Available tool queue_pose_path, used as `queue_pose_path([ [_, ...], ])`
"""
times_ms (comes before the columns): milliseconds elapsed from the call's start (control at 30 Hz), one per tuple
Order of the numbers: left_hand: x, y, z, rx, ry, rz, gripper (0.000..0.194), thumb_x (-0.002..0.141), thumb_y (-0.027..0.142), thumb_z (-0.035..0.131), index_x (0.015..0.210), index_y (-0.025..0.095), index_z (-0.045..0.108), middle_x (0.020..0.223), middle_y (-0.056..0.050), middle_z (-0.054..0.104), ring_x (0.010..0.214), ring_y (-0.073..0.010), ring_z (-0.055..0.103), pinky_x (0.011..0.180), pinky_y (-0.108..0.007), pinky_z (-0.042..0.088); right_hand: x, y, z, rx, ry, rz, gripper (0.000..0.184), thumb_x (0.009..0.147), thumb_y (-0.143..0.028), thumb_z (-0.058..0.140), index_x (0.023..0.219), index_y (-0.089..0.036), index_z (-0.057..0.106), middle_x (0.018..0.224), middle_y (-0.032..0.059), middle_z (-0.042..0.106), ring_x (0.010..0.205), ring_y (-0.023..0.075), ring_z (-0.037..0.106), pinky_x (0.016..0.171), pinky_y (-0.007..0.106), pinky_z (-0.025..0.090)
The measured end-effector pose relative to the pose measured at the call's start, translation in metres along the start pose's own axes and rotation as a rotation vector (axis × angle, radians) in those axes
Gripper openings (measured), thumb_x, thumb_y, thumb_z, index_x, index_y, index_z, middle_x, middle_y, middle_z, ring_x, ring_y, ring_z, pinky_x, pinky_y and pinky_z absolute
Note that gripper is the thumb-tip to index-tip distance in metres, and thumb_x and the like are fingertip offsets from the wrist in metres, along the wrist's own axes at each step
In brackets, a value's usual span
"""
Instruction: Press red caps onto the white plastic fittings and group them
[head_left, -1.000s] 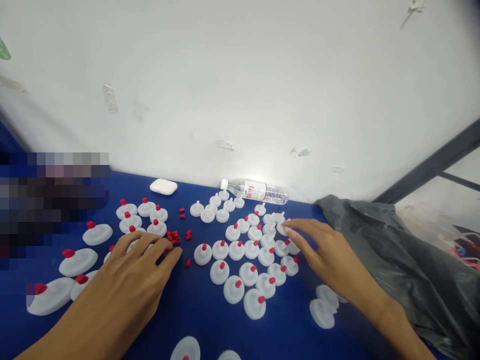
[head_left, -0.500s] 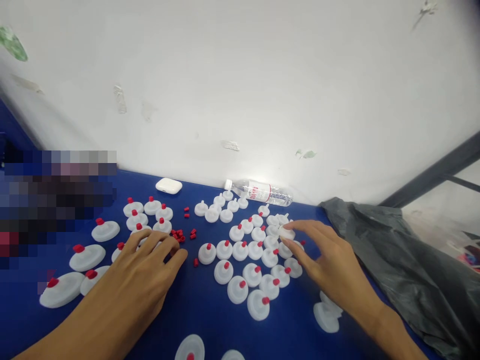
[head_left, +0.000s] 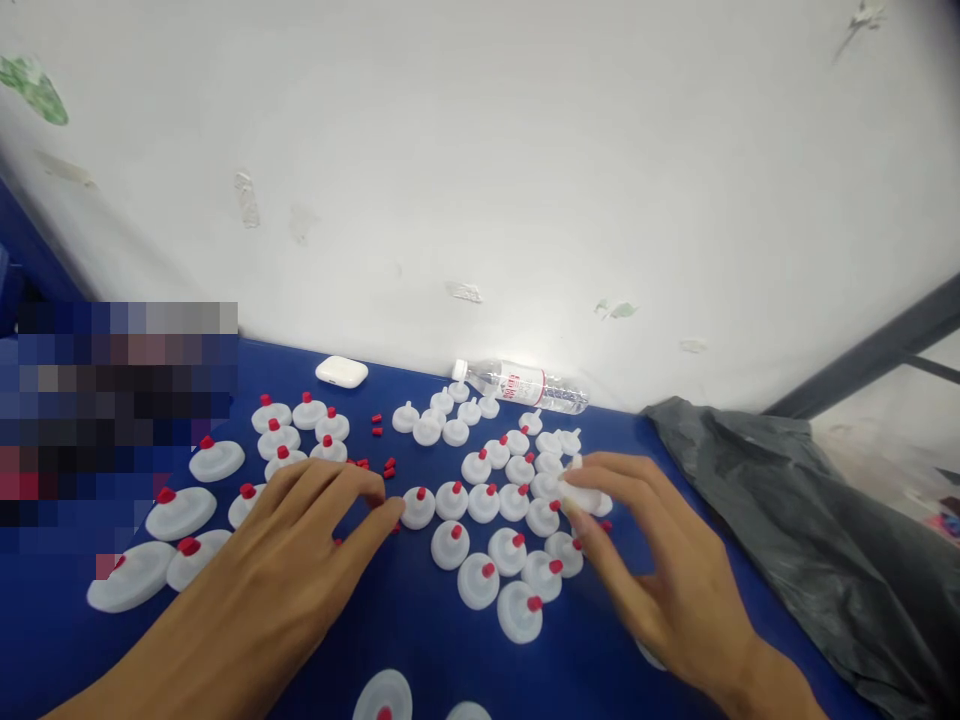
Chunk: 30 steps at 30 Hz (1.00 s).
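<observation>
My right hand pinches a white, round plastic lid with a short nozzle between thumb and fingers, just above other lids. This lid's nozzle is bare. My left hand hovers by the small red caps, its thumb and forefinger drawn together; whatever they hold is hidden. Between the hands stand several lids with red caps on their nozzles. More capped lids spread out left of my left hand. Behind them, lids with bare nozzles cluster at the back.
A clear plastic bottle lies against the white wall. Farther left is a white earbud case. Dark plastic sheeting covers the right side of the blue table. A blurred-out patch hides the far left.
My right hand has picked up a nozzle lid and drawn it slightly toward me. My left hand has shifted a little right, thumb and forefinger closing together.
</observation>
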<state>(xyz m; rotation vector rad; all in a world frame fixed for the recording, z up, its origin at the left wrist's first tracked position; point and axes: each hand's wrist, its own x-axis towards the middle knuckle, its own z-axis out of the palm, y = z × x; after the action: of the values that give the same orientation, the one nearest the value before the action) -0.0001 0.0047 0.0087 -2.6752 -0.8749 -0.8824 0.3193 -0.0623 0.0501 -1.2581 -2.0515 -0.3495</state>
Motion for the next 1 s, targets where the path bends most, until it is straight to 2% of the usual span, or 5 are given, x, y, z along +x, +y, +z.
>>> queue_pose_path([
  [167, 0.002, 0.007, -0.003, -0.260, 0.076, 0.007, 0.033, 0.116, 0.014, 0.042, 0.125, 0.026, 0.071, 0.116, -0.001, 0.070, 0.111, -0.0220, 0.059, 0.107, -0.039, 0.039, -0.007, -0.021, 0.008, 0.199, 0.014, -0.055, 0.041, 0.098, -0.013, 0.073, 0.133, -0.023, 0.055, 0.126, 0.0076, 0.076, 0.114, 0.0179, 0.077, 0.102, 0.028, 0.063],
  [333, 0.011, 0.016, -0.008, -0.346, 0.220, 0.029, 0.033, 0.119, 0.027, 0.043, 0.110, 0.028, 0.074, 0.102, 0.007, 0.081, 0.098, -0.0130, 0.067, 0.102, -0.029, 0.044, -0.010, -0.040, 0.014, 0.280, -0.024, -0.122, 0.025, 0.104, -0.015, 0.068, 0.124, -0.023, 0.057, 0.125, 0.0072, 0.081, 0.115, 0.0177, 0.078, 0.108, 0.029, 0.061],
  [500, 0.017, 0.026, -0.010, -0.422, 0.256, 0.036, 0.033, 0.120, 0.031, 0.042, 0.113, 0.032, 0.074, 0.102, 0.010, 0.084, 0.100, -0.0077, 0.074, 0.108, -0.023, 0.048, -0.006, -0.045, 0.016, 0.202, -0.089, -0.182, 0.010, 0.112, -0.021, 0.058, 0.121, -0.023, 0.056, 0.121, 0.0071, 0.083, 0.108, 0.0168, 0.081, 0.104, 0.028, 0.063],
  [633, 0.020, 0.033, -0.009, -0.457, 0.291, 0.048, 0.032, 0.120, 0.033, 0.042, 0.107, 0.034, 0.071, 0.094, 0.014, 0.084, 0.090, -0.0042, 0.078, 0.106, -0.020, 0.051, -0.003, -0.046, 0.014, 0.146, -0.117, -0.244, 0.010, 0.114, -0.021, 0.051, 0.118, -0.022, 0.060, 0.121, 0.0058, 0.084, 0.112, 0.0134, 0.080, 0.113, 0.026, 0.055],
  [1000, 0.009, 0.033, -0.002, -0.514, 0.283, 0.092, 0.029, 0.118, 0.032, 0.044, 0.115, 0.035, 0.073, 0.098, 0.012, 0.087, 0.088, -0.0113, 0.080, 0.103, -0.026, 0.056, -0.006, -0.047, 0.010, 0.130, -0.179, -0.295, 0.017, 0.114, -0.029, 0.055, 0.114, -0.025, 0.071, 0.133, -0.0023, 0.080, 0.116, 0.0098, 0.078, 0.118, 0.022, 0.050],
])
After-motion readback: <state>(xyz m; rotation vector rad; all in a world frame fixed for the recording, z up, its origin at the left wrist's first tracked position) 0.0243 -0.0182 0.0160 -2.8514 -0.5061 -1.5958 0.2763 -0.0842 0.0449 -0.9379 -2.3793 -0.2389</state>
